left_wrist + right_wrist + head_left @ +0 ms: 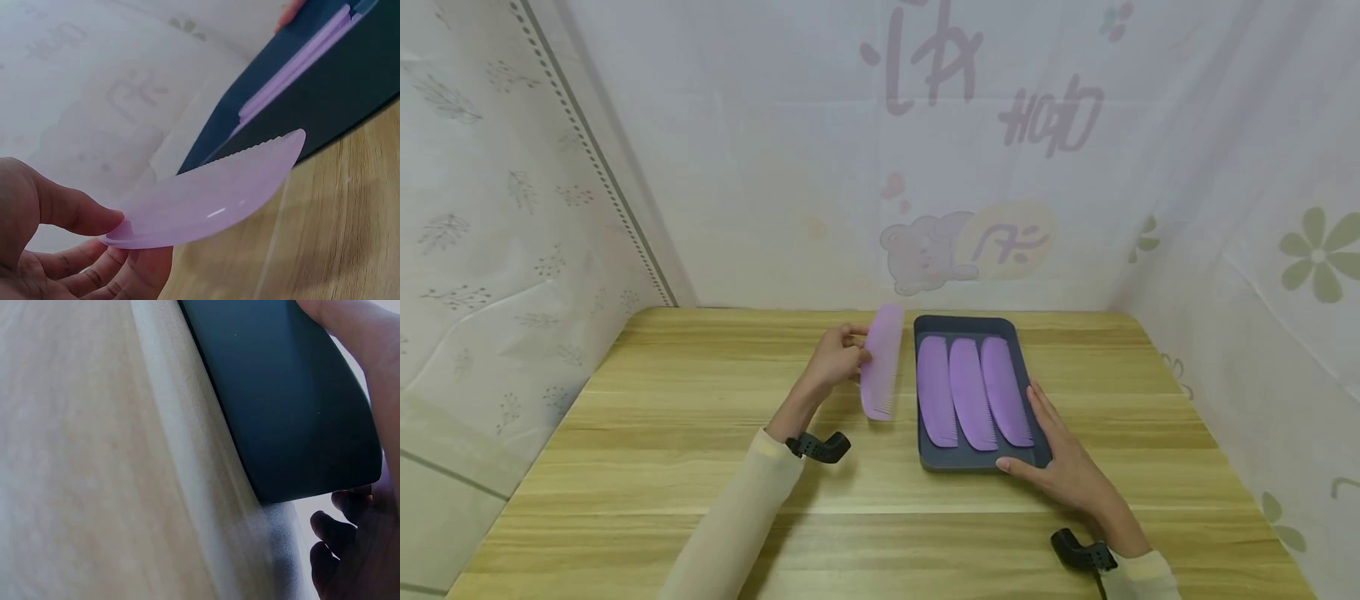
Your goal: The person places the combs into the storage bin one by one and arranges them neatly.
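Observation:
My left hand pinches a light purple comb by its smooth spine, thumb on one face and fingers on the other. In the left wrist view that comb is tilted above the wooden table, teeth toward the tray. Just right of it sits a dark blue-grey tray. Inside lie three more purple combs, a left one, a middle one and a right one, side by side with teeth facing right. My right hand grips the tray's near right corner, thumb at the front rim and fingers along the right wall.
The wooden table spreads around the tray and ends at a back edge. Behind it hangs a printed pale cloth, with more cloth at both sides. Each wrist wears a black camera, one on the left wrist and one on the right.

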{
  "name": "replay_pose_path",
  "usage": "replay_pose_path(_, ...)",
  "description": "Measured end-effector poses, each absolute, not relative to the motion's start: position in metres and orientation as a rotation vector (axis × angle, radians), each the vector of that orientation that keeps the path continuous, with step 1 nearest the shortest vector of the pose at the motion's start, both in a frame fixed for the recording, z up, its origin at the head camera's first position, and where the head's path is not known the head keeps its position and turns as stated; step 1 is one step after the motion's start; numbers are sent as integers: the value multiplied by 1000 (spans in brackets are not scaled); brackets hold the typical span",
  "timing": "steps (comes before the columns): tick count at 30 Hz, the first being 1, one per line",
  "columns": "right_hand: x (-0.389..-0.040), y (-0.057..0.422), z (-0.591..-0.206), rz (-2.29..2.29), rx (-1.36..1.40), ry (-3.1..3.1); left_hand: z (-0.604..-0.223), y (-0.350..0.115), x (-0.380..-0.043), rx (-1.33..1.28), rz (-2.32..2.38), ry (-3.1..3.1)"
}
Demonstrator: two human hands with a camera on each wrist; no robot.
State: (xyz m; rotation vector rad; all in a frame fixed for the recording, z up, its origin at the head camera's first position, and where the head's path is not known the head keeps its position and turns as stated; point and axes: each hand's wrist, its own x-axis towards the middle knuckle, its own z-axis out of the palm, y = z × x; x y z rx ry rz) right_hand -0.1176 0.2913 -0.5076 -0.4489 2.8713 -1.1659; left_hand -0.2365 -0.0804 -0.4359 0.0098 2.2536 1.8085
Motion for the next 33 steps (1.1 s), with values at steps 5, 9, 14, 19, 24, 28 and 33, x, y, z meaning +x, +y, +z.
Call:
replay_pose_path(5,-118,292,-508,-1175,-449,2864,-428,-79,-229,26,1836,2227)
replay_pose_path(9,-118,292,-508,-1173,-447,2857,-423,-77,-223,45,1861,2220)
replay_pose_path(14,-118,292,-509,-1171,-440,2854,-420,-73,-217,48,1886,2213)
replay_pose_path(19,-118,292,-509,-1177,-436,2849,-420,-69,-212,52,1936,2177)
replay_pose_path(24,-118,293,-508,-1181,-442,2845,-423,-64,-209,71,1968,2115)
replay_pose_path(28,-118,293,-507,-1183,-437,2841,-427,-59,-206,87,1962,2087)
replay_pose_path(33,-119,292,-508,-1186,-434,2835,-431,-53,-202,108,1963,2064)
